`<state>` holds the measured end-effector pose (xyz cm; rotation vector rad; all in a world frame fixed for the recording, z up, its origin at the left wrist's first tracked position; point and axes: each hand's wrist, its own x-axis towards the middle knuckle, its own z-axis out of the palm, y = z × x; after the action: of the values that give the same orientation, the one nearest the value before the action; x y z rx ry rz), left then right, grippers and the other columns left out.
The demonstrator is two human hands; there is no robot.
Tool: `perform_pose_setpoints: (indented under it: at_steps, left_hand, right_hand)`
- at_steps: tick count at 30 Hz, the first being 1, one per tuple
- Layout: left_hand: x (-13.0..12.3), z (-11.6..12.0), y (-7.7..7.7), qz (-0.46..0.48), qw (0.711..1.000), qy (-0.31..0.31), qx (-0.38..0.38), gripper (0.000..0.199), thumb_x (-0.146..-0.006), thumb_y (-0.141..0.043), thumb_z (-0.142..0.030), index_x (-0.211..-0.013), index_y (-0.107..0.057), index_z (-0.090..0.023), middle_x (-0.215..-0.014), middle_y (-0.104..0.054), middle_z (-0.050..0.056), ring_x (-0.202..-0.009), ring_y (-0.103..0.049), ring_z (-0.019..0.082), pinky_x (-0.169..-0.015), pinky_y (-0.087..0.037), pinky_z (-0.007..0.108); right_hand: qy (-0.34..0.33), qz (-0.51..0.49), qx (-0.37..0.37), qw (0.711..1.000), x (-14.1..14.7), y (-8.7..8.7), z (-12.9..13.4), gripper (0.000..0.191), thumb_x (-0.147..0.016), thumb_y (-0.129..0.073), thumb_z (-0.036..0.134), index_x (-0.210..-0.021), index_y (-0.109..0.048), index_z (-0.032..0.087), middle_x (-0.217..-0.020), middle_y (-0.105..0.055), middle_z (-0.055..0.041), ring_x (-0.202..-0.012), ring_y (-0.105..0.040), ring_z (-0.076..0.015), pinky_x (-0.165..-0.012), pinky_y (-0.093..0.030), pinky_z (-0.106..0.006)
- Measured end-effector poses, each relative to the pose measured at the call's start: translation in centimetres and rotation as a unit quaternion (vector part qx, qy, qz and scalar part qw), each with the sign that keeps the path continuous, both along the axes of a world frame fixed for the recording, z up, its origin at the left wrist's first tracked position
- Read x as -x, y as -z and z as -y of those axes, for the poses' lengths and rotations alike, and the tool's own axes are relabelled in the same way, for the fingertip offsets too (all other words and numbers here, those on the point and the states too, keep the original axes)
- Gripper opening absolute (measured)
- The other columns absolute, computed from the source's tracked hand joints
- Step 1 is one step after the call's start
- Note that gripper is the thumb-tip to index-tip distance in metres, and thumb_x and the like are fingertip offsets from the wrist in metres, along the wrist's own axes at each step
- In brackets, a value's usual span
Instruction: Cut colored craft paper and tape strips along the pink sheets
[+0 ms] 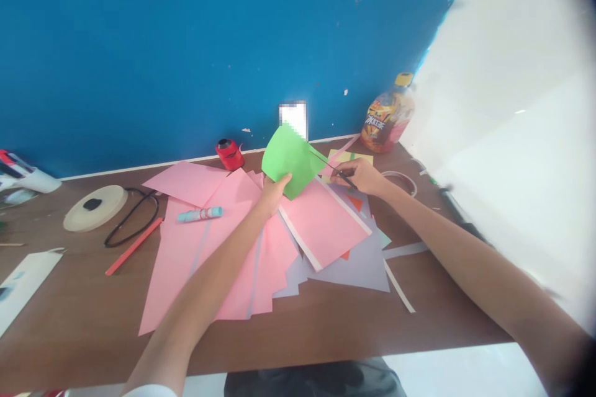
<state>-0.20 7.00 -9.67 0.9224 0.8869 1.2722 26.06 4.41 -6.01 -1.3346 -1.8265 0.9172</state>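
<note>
My left hand [274,193] grips a green paper sheet [289,161] by its lower edge, holding it up above the table. My right hand [361,177] pinches a thin dark pencil-like tool [342,175], whose tip reaches toward the green sheet's right edge. Beneath both hands lie overlapping pink paper sheets [321,223] and lilac paper [358,263]. A light blue glue stick [200,214] rests on the pink paper left of my left forearm. Small orange paper triangles [354,202] show near my right hand.
A brown wooden table [84,322] meets a blue wall [186,43]. Along the back stand a red tape dispenser [230,155] and a snack-printed plastic bottle [386,115]. At left lie a white disc [95,208], black cord [131,218] and a red stick [134,246].
</note>
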Motion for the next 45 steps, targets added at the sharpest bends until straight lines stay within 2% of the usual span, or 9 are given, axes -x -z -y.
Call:
perform_pose_setpoints:
  at_steps: [9,17,22,30,34,38,45]
  left_hand:
    - [0.0,0.0,0.1,0.004,1.0,0.007,0.002,0.071,-0.071,-0.082,-0.021,-0.138,-0.058,-0.026,-0.134,-0.066,0.007,-0.132,-0.056,0.028,-0.119,-0.038,0.046]
    - [0.0,0.2,0.1,-0.025,0.999,0.016,-0.017,0.07,-0.073,-0.082,-0.026,-0.138,-0.057,-0.026,-0.136,-0.065,0.008,-0.132,-0.056,0.029,-0.118,-0.038,0.048]
    - [0.0,0.4,0.2,-0.062,0.997,0.019,-0.031,0.065,-0.072,-0.084,-0.028,-0.133,-0.062,-0.026,-0.129,-0.068,0.008,-0.132,-0.055,0.029,-0.118,-0.039,0.046]
    - [0.1,0.5,0.4,-0.154,0.985,0.029,-0.069,0.056,-0.078,-0.077,-0.032,-0.13,-0.063,-0.021,-0.13,-0.067,0.01,-0.125,-0.06,0.027,-0.114,-0.043,0.045]
    - [-0.1,0.7,0.1,-0.154,0.985,0.023,-0.074,0.055,-0.077,-0.076,-0.03,-0.13,-0.063,-0.022,-0.127,-0.069,0.009,-0.123,-0.061,0.027,-0.112,-0.044,0.045]
    - [-0.2,0.8,-0.1,-0.138,0.989,0.014,-0.055,0.055,-0.075,-0.075,-0.027,-0.128,-0.063,-0.022,-0.121,-0.071,0.009,-0.121,-0.062,0.028,-0.111,-0.044,0.045]
    - [-0.2,0.6,0.0,-0.136,0.99,-0.007,-0.031,0.053,-0.071,-0.074,-0.026,-0.123,-0.066,-0.022,-0.119,-0.071,0.009,-0.119,-0.063,0.028,-0.107,-0.047,0.044]
  right_hand:
    - [0.006,-0.08,0.082,0.993,0.5,0.3,0.3,0.042,-0.065,-0.081,0.053,-0.087,-0.075,0.018,-0.051,-0.055,0.0018,-0.042,-0.042,-0.0098,-0.042,-0.032,-0.027]
    - [0.017,-0.125,0.1,0.987,0.6,0.5,0.2,0.045,-0.059,-0.086,0.052,-0.086,-0.075,0.017,-0.054,-0.058,0.0011,-0.043,-0.042,-0.009,-0.042,-0.03,-0.026]
    - [0.01,-0.152,0.111,0.982,1.0,-0.4,0.7,0.043,-0.057,-0.087,0.047,-0.084,-0.075,0.016,-0.055,-0.057,0.0017,-0.045,-0.043,-0.0089,-0.042,-0.031,-0.026]
    - [0.001,-0.135,0.126,0.983,2.0,-1.5,1.2,0.035,-0.063,-0.082,0.043,-0.084,-0.073,0.016,-0.061,-0.062,0.0003,-0.053,-0.052,-0.0119,-0.051,-0.039,-0.027]
    - [0.029,-0.124,0.138,0.982,2.5,-2.1,1.5,0.042,-0.062,-0.083,0.045,-0.092,-0.073,0.017,-0.07,-0.065,-0.0024,-0.066,-0.056,-0.0167,-0.046,-0.032,-0.025]
    - [0.019,-0.128,0.171,0.977,3.2,-3.0,2.0,0.049,-0.056,-0.088,0.046,-0.093,-0.073,0.018,-0.08,-0.066,-0.0034,-0.078,-0.056,-0.0187,-0.054,-0.04,-0.026]
    - [0.049,-0.161,0.173,0.97,4.2,-3.2,2.2,0.044,-0.059,-0.086,0.044,-0.092,-0.073,0.019,-0.085,-0.067,-0.0042,-0.084,-0.057,-0.0192,-0.065,-0.046,-0.028]
